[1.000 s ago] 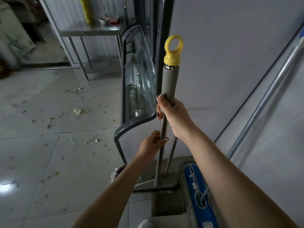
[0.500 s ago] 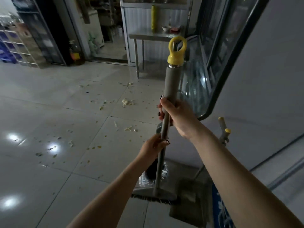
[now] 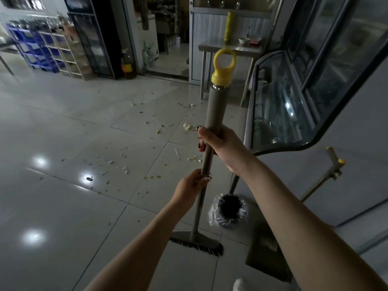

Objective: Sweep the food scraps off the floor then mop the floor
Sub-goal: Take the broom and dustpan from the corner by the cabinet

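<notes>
- Gripping the broom [image 3: 206, 156] with both hands: the left hand [image 3: 190, 186] is curled tight round the bare metal shaft, and the right hand [image 3: 223, 147] is clenched higher up, at the lower end of the grey foam sleeve, dark-painted nails showing on both.
- Broom head [image 3: 197, 242] rests on the tiled floor [image 3: 63, 227], below and just ahead of the left forearm, dark bristles facing the camera.
- Just right of the shaft stands a small waste bin [image 3: 230, 211] lined with a clear plastic bag; its inside looks dark and I cannot tell what it holds.
- A grey dustpan [image 3: 266, 250] lies on the floor to the right of the broom head, partly behind the right forearm.
- Food scraps [image 3: 189, 127] lie scattered over the tiles beyond the hands, pale shreds and small yellowish bits, well apart from the bristles.
- The yellow ring cap [image 3: 223, 67] tops the handle, above the right hand.
</notes>
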The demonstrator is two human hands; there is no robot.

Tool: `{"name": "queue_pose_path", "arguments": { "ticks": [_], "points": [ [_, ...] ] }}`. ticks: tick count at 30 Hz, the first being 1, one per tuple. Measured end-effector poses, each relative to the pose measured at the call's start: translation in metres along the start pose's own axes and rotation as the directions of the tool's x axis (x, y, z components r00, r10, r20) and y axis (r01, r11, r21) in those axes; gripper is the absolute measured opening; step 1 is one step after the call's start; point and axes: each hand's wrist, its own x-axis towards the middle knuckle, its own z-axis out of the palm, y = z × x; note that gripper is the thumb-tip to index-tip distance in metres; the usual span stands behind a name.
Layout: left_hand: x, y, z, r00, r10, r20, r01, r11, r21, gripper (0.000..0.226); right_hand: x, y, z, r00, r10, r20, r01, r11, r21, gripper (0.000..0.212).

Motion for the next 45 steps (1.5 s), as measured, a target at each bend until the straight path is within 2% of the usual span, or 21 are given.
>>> {"name": "queue_pose_path", "arguments": {
  "ticks": [6,9,14,19,23,25,27,28,30,33,35,38,42,45],
  "points": [
    [-0.008,-0.010,-0.029,0.999,0.030,0.044,-0.030,1.000,-0.003,0.018,-0.002,-0.004,0.025,0.998,-0.033,0.061,0.034,0.999,-0.021,0.017],
    [-0.006,-0.009,-0.024,0.996,0.050,0.076,-0.051,0.999,-0.001,0.015,-0.005,-0.005,0.016,0.996,-0.037,0.077,0.038,0.999,-0.012,0.026],
    [0.006,-0.003,0.003,0.983,0.088,0.158,-0.089,0.996,0.003,0.003,-0.012,0.010,-0.013,1.000,0.012,0.024,-0.013,0.998,0.065,0.034],
    [0.024,0.025,0.054,0.944,0.117,0.308,-0.134,0.990,0.037,0.022,-0.033,0.030,-0.067,0.995,0.065,-0.080,-0.061,0.997,0.047,0.023],
    [0.037,0.059,0.100,0.876,0.130,0.465,-0.149,0.989,0.004,0.018,-0.051,0.036,-0.118,0.964,0.077,-0.256,-0.045,0.991,0.130,0.025],
    [0.044,0.070,0.122,0.846,0.161,0.509,-0.169,0.985,-0.031,0.008,-0.058,0.038,-0.143,0.947,0.066,-0.314,-0.044,0.996,0.077,0.027],
    [0.048,0.082,0.146,0.826,0.178,0.534,-0.205,0.979,-0.009,0.017,-0.067,0.041,-0.167,0.922,0.050,-0.384,-0.041,0.999,0.032,0.029],
    [0.049,0.088,0.156,0.810,0.182,0.558,-0.207,0.978,-0.018,0.014,-0.072,0.043,-0.177,0.906,0.047,-0.420,-0.044,0.999,0.017,0.030],
    [0.052,0.095,0.178,0.760,0.200,0.618,-0.208,0.976,-0.061,0.007,-0.083,0.046,-0.195,0.875,0.049,-0.482,-0.055,0.998,0.002,0.032],
    [0.064,0.104,0.210,0.684,0.241,0.688,-0.310,0.950,-0.025,0.001,-0.095,0.046,-0.219,0.832,0.040,-0.554,-0.048,0.999,0.001,0.029],
    [0.073,0.111,0.230,0.642,0.259,0.721,-0.357,0.934,-0.017,0.006,-0.100,0.048,-0.235,0.796,0.049,-0.603,-0.050,0.999,0.015,0.023],
    [0.088,0.115,0.258,0.584,0.229,0.779,-0.366,0.931,0.000,0.005,-0.103,0.052,-0.254,0.732,0.072,-0.677,-0.104,0.995,-0.007,0.024],
    [0.116,0.121,0.290,0.483,0.191,0.855,-0.373,0.928,0.004,0.023,-0.101,0.060,-0.279,0.646,0.070,-0.760,-0.166,0.985,-0.050,0.013],
    [0.139,0.131,0.311,0.432,0.181,0.883,-0.375,0.927,-0.006,0.032,-0.096,0.067,-0.296,0.575,0.087,-0.814,-0.243,0.968,-0.068,0.019]
  ]
}}
